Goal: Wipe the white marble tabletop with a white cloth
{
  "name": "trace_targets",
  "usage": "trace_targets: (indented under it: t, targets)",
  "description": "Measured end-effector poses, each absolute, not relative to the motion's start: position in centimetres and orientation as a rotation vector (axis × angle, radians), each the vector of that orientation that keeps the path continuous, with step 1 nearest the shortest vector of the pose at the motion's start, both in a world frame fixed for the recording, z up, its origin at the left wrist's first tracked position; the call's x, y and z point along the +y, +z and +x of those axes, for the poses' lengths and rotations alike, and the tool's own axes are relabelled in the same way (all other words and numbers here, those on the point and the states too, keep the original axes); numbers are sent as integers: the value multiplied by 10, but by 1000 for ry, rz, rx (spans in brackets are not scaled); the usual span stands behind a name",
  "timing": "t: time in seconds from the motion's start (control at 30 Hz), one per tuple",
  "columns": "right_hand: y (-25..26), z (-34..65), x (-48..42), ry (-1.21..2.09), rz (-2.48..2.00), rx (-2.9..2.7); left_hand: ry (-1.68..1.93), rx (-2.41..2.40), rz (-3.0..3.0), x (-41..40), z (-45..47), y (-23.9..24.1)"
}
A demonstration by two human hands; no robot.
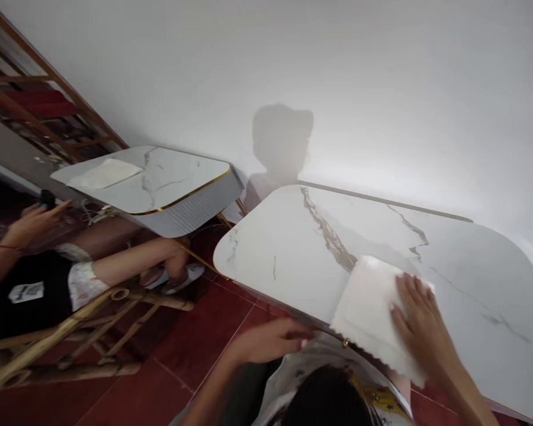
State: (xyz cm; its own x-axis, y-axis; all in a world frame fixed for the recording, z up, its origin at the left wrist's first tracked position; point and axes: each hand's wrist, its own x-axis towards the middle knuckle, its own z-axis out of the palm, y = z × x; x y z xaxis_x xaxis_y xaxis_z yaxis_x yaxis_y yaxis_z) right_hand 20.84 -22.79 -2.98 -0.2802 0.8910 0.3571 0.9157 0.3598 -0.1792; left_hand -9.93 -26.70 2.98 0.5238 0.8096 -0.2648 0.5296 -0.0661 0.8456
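Note:
My right hand (420,319) lies flat on a white folded cloth (368,307), fingers spread, so it is open. The cloth rests on a white marble-patterned table (293,248) and hangs a little over its near edge. My left hand (270,340) is below and left of the cloth, with its fingertips at the table's front edge. It is blurred, and I cannot make out whether it grips anything. Dark hair (328,396) and a white printed garment (306,361) fill the bottom edge between my arms.
A smaller marble table with gold trim (169,195) stands at the left and carries a pale cloth (106,173). Another person sits on a bamboo chair (71,331) at the far left, one hand (33,222) by a dark object. The floor is red tile (195,343), the wall behind is white.

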Motion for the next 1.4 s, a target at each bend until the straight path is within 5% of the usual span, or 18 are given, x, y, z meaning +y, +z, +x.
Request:
trace_targets:
  t: [0.17,0.33,0.57,1.4]
  targets:
    - [-12,75,-218,29,-1492,-2381,671,1403,2103,-249,-116,79]
    - [4,-45,-180,278,-1337,-2474,416,1959,2293,-201,-184,21]
    - [8,-151,-158,327,-1283,-2467,393,1958,2403,-160,-306,-8]
    - [-6,-121,103,102,-1579,-2107,787,1680,2468,132,-242,7]
